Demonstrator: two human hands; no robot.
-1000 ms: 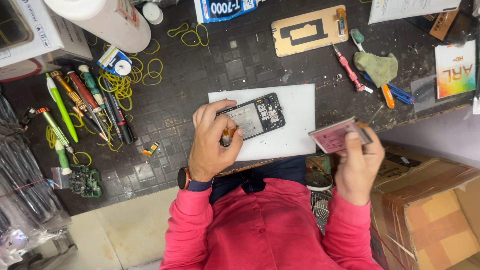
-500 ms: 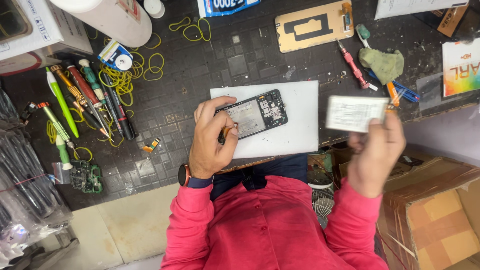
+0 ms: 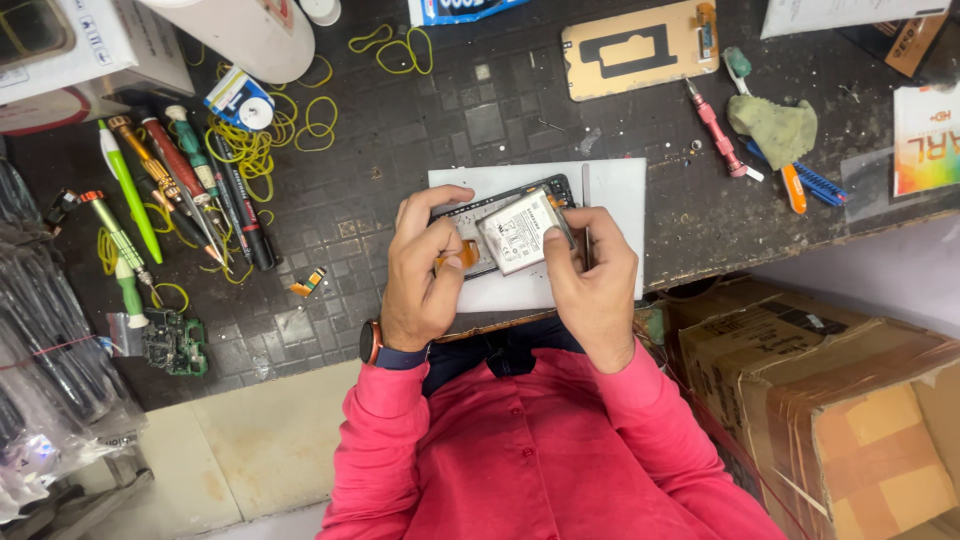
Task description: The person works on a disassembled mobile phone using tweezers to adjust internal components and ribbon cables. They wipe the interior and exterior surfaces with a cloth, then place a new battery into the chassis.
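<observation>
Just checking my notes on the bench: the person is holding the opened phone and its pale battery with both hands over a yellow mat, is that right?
Not quite: the mat under the work is white, not yellow. The head view shows the left hand and right hand both on the opened phone with the pale battery over it, as you said. The yellow things nearby are rubber bands.

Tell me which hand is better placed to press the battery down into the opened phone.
Probably the right. The right hand already has its fingers on the silver battery, which lies over the phone. The left hand grips the phone's left end, steadying it on the white mat.
</observation>
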